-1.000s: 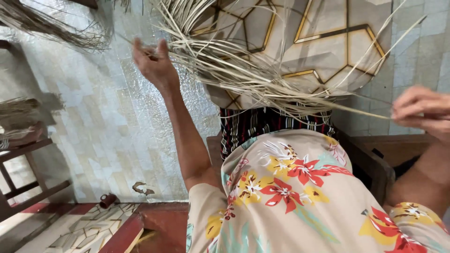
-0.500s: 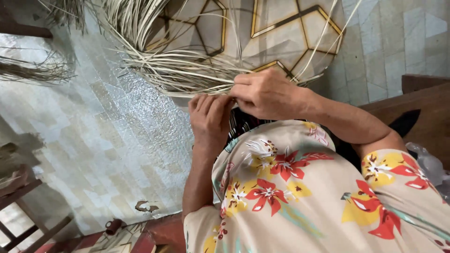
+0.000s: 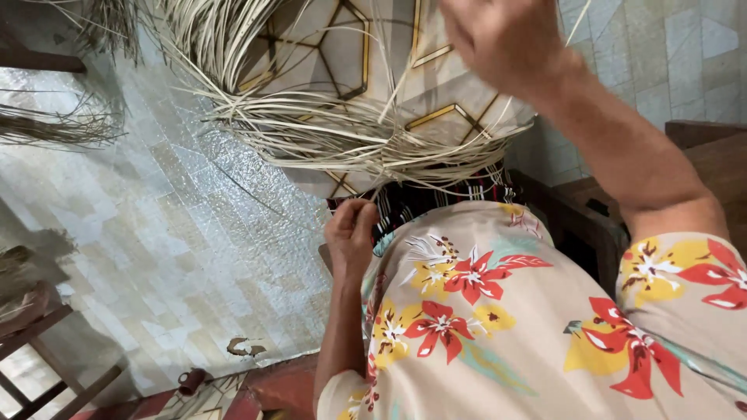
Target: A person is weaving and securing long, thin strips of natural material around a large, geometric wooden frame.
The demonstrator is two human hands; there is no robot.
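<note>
While the head camera is looking down past a floral shirt [image 3: 498,311], the scene is reading as follows.

Left hand: left hand [image 3: 352,233] is resting low at the waist, just under the straw, against a dark striped cloth [image 3: 424,198].
Left grip: fingers are curling inward, loosely clenched; whether they are pinching a strand cannot be told.
Right hand: right hand [image 3: 506,39] is hanging high at the top edge, partly cut off and blurred, above the straw.
Right grip: cannot be told; a thin strand is passing beside it, contact unclear.
Work piece: bundle of pale straw strands [image 3: 350,136] is lying across the lap, between the two hands, loose ends fanning up and to the left.
Beneath it: a patterned panel [image 3: 350,47] with gold lines is showing behind the strands.
Edges: strand tips are running off the top edge; a wooden seat edge [image 3: 700,148] is sitting close at the right.
Open room: pale tiled floor [image 3: 156,257] is lying wide open at the left.
Far left: a wooden frame [image 3: 39,342] and a second straw bundle [image 3: 54,128] are standing well apart from the hands.
</note>
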